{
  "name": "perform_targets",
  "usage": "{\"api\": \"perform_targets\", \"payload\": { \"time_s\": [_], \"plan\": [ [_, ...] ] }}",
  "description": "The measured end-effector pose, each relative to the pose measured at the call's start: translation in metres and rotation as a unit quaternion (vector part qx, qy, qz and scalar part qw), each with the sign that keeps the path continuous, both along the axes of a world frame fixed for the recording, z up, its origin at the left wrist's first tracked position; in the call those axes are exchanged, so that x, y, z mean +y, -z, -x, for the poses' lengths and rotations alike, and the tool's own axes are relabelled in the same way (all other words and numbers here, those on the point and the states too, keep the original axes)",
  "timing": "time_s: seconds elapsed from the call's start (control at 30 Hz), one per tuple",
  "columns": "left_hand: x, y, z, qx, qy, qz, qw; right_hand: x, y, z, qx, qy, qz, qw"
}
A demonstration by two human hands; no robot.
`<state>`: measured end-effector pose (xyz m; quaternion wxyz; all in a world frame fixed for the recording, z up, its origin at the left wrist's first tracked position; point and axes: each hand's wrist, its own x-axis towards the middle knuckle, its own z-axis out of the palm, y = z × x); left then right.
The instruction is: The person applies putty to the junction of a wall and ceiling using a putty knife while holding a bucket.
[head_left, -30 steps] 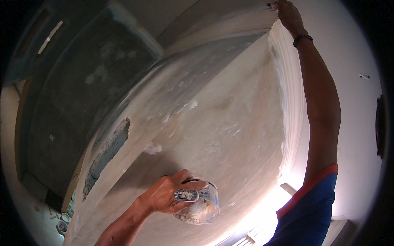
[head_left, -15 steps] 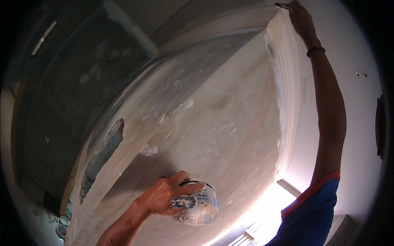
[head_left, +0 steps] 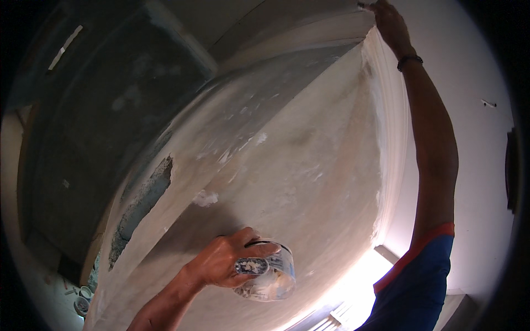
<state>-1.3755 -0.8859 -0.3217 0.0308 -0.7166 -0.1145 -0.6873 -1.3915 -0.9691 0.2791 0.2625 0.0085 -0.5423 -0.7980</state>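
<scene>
My left hand (head_left: 223, 260) is closed around a clear plastic tub (head_left: 282, 276), its inside smeared with whitish paste. A small dark oval piece (head_left: 252, 266), crusted with pale lumps, shows at the tub's side by my fingers; its kind is unclear. High up, my right hand (head_left: 391, 26) reaches to the corner where the moulding meets the ceiling. Its fingers are closed on a small tool (head_left: 364, 6) with a dark part and a pale tip, too small and dim to name. The pale, patchy plastered wall (head_left: 287, 160) fills the middle.
A ribbed white cornice (head_left: 395, 121) runs down beside the smooth ceiling (head_left: 436, 71). A ragged opening (head_left: 143, 209) breaks the plaster at left, near a dark grey wall (head_left: 105, 127). Small buckets (head_left: 81, 303) stand on the floor at lower left. Bright light (head_left: 359, 281) enters at lower right.
My right hand and its small tool have shifted left, past the cornice corner. The left hand keeps the tub in almost the same place. The whole view has shifted slightly.
</scene>
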Motion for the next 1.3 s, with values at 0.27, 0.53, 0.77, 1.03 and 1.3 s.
{"api": "perform_targets", "payload": {
  "time_s": [0.27,0.53,0.77,1.03,1.3],
  "plan": [
    [0.011,0.007,-0.002,0.03,-0.004,0.007,1.0,-0.052,0.001,-0.004,-0.076,0.05,0.001,0.996],
    [0.014,0.009,-0.002,0.026,0.009,0.007,1.0,-0.028,0.004,0.002,0.011,0.11,-0.045,0.993],
    [-0.004,-0.001,0.001,0.006,-0.032,-0.006,0.999,-0.012,0.008,0.015,0.021,0.079,-0.04,0.996],
    [-0.004,0.003,0.001,-0.01,-0.021,0.005,1.0,-0.01,-0.001,-0.028,0.074,-0.188,0.022,0.979],
    [-0.011,-0.001,0.002,-0.02,-0.008,0.035,0.999,0.044,-0.008,-0.043,0.064,-0.031,-0.156,0.985]
  ]
}}
